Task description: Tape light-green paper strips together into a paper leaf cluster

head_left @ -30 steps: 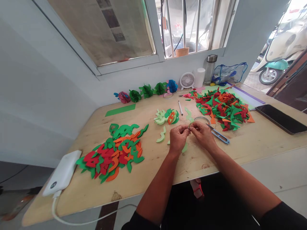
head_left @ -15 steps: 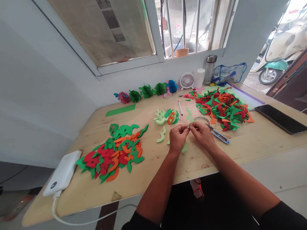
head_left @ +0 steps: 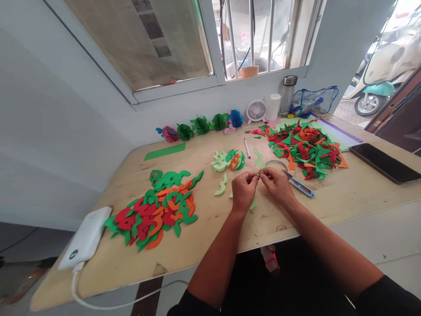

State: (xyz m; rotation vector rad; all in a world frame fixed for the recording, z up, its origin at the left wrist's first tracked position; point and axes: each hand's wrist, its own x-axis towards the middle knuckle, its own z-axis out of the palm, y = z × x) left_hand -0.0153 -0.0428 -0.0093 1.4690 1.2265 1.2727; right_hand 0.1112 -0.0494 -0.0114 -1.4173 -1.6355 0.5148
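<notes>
My left hand (head_left: 245, 189) and my right hand (head_left: 276, 185) meet above the wooden table, fingertips pinched together around something tiny that I cannot make out. Light green paper pieces lie around them: a curved piece (head_left: 221, 185) to the left, a wavy strip (head_left: 259, 157) just behind, and others partly hidden beneath my left hand. Beside my right hand rest blue-handled snips (head_left: 301, 186) and a grey ring (head_left: 276, 163). Behind my left hand sit cut light green shapes (head_left: 219, 161) and a green and orange paper piece (head_left: 235, 160).
Green, red and orange cut shapes (head_left: 158, 210) cover the table's left. Paper scraps (head_left: 309, 149) are heaped at the right, near a black phone (head_left: 386, 163). A white power bank (head_left: 86, 237), a pen (head_left: 247, 148), a small fan (head_left: 257, 111) and folded paper flowers (head_left: 200, 125) also stand or lie around.
</notes>
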